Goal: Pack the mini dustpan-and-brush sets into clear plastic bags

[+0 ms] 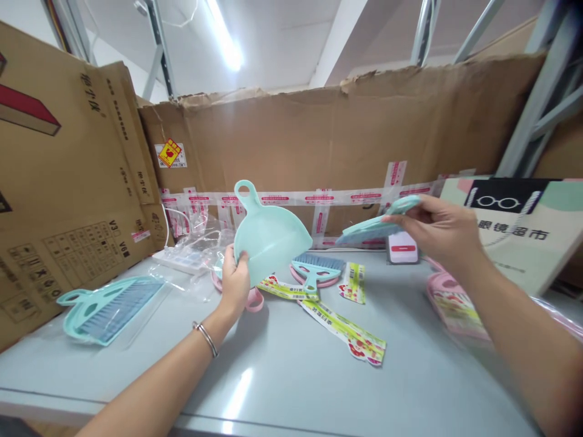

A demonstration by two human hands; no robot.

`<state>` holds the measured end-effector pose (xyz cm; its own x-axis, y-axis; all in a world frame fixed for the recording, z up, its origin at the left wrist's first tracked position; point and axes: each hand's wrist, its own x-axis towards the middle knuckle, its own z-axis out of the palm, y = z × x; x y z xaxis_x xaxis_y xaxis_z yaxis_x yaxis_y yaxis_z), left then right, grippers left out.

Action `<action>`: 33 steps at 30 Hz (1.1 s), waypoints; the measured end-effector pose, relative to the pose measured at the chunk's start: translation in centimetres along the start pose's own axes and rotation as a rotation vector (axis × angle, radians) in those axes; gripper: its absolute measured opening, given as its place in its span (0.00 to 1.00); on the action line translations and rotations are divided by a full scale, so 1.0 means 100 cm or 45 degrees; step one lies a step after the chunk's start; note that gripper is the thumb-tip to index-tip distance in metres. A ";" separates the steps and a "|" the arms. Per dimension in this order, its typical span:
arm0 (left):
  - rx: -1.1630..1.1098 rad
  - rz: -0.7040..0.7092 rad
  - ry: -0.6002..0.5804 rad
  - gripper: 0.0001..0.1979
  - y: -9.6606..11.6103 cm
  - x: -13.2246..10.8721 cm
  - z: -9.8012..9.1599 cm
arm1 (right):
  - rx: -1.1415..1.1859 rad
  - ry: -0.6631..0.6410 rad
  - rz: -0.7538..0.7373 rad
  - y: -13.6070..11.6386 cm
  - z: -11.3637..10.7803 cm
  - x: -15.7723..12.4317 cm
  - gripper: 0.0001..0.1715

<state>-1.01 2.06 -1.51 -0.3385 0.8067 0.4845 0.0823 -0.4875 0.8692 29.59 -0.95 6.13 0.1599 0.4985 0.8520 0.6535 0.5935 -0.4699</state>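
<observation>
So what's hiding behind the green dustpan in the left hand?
Behind the dustpan, brown cardboard shows above, and something pink peeks out below. The dustpan and left hand hide the rest.

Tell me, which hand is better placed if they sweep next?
Probably the right hand: it pinches what looks like a turquoise brush by the handle end, its head pointing out. The left hand is busy holding the turquoise dustpan.

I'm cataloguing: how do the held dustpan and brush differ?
The dustpan shows its broad face; the brush is seen nearly edge-on. The dustpan's handle points up; the brush's points right. The left hand grips the dustpan's edge, the right hand the brush's handle. Both are mint green.
</observation>
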 end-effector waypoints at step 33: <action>-0.011 -0.044 -0.703 0.17 0.024 -0.039 0.019 | 0.480 -0.157 0.314 -0.029 0.081 -0.044 0.35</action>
<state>2.27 -1.64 -1.10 0.2014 0.8765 0.4372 0.0713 -0.4583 0.8860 21.02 0.25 1.90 0.1728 0.7116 0.6810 0.2888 0.6245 -0.7257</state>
